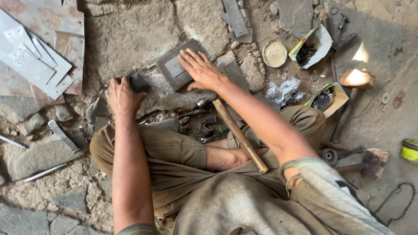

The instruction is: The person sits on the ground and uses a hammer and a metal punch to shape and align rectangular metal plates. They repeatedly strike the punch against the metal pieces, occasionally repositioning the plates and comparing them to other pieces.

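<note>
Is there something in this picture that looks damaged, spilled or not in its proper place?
Mostly the ground: the stone floor is cracked and broken into pieces. Small metal parts lie loose by the person's knees. The right hand presses flat on a square metal plate, which sits askew, while the left hand grips a dark block.

This is a metal workshop on a rough stone floor (130, 39), with metal sheets (35, 65), hammers (241, 137) and boxes of screws (311, 48) around.

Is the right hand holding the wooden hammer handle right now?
No, the right hand lies flat, fingers spread, on the dark metal plate, while the wooden handle rests untouched across the person's lap.
</note>
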Available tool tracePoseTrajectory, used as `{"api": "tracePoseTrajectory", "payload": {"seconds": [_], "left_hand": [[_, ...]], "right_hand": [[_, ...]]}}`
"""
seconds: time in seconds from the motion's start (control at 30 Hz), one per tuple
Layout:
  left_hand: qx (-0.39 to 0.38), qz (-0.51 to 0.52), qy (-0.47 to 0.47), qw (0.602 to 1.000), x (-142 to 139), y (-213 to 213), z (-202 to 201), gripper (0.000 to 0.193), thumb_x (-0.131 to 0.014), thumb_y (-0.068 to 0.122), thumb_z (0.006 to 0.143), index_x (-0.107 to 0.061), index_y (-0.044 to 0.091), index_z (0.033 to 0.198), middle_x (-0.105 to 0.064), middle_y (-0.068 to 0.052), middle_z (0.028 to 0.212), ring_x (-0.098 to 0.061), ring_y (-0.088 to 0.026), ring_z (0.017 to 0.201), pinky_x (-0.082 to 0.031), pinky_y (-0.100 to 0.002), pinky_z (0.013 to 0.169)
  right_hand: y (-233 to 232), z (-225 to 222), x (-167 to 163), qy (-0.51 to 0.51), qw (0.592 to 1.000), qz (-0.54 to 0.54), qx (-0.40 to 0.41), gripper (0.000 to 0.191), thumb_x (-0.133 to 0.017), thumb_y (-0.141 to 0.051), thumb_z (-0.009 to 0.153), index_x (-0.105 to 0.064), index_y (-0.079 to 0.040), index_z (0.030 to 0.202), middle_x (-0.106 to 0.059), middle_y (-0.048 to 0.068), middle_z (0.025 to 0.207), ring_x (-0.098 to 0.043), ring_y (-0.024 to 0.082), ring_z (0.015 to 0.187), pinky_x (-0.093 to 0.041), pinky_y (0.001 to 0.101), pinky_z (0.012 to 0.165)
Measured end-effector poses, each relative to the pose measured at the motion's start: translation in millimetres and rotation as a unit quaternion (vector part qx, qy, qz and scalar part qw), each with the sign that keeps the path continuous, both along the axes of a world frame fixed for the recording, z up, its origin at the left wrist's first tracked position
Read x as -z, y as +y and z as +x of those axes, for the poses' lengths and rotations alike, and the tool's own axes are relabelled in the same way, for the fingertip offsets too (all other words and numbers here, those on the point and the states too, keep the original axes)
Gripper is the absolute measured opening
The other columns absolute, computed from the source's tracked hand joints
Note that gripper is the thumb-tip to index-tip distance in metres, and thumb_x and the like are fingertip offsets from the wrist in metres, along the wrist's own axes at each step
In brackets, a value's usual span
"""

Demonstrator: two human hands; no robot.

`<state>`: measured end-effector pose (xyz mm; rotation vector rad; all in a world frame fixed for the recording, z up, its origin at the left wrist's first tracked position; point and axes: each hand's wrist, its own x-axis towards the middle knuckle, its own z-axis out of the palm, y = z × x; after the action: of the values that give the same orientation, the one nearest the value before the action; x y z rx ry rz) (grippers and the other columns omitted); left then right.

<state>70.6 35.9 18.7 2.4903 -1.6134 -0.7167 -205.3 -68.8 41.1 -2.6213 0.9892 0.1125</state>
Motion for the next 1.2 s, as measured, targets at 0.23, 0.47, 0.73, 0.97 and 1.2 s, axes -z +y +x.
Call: {"api": "tracePoseTrajectory", "payload": {"seconds": [0.23,0.47,0.73,0.97,1.2], "left_hand": [[0.005,0.02,-0.035,0.999,6,-7,-3,0.081,-0.099,0.026,0.061,-0.063,0.007,0.131,-0.054,-0.018,0.13,-0.055,-0.036,0.121,-0.052,-0.047,0.097],[0.034,-0.028,-0.061,0.997,7,-5,1,0.083,-0.101,0.033,0.056,-0.067,0.007,0.127,-0.058,-0.019,0.125,-0.053,-0.037,0.12,-0.049,-0.049,0.097],[0.094,-0.127,0.068,0.985,0,-22,-11,0.073,-0.098,0.04,0.065,-0.072,0.011,0.127,-0.062,-0.013,0.123,-0.055,-0.031,0.116,-0.044,-0.048,0.107],[0.117,-0.119,0.077,0.983,27,-84,-103,0.084,-0.096,0.054,0.061,-0.07,0.02,0.133,-0.053,-0.015,0.138,-0.045,-0.036,0.129,-0.033,-0.055,0.113],[0.08,-0.105,0.051,0.99,41,-77,-101,0.086,-0.095,0.062,0.056,-0.069,0.038,0.134,-0.001,-0.014,0.173,0.003,-0.042,0.157,0.001,-0.068,0.123]], "right_hand": [[10,-45,-3,0.038,0.991,0.114,0.066,0.048,-0.065,-0.026,0.098,-0.057,-0.009,0.142,-0.058,0.017,0.142,-0.057,0.032,0.126,-0.047,0.0442,0.106],[-43,10,-19,0.118,0.973,0.156,0.124,0.05,-0.064,-0.026,0.095,-0.059,-0.018,0.145,-0.061,0.016,0.137,-0.064,0.03,0.119,-0.061,0.0373,0.096],[99,-128,-29,0.106,0.863,0.329,0.369,0.097,-0.057,-0.066,0.091,-0.033,0.003,0.155,-0.045,0.03,0.154,-0.058,0.039,0.136,-0.055,0.052,0.106],[165,-138,-52,-0.173,0.68,0.531,0.475,0.044,-0.07,-0.036,0.092,-0.049,-0.007,0.116,-0.061,0.005,0.077,-0.061,0.016,0.053,-0.056,0.0333,0.043],[82,-106,-82,-0.474,0.857,0.024,0.198,0.032,-0.044,-0.037,0.116,-0.045,-0.005,0.11,-0.058,0.006,0.087,-0.06,0.01,0.061,-0.059,0.0292,0.047]]}}
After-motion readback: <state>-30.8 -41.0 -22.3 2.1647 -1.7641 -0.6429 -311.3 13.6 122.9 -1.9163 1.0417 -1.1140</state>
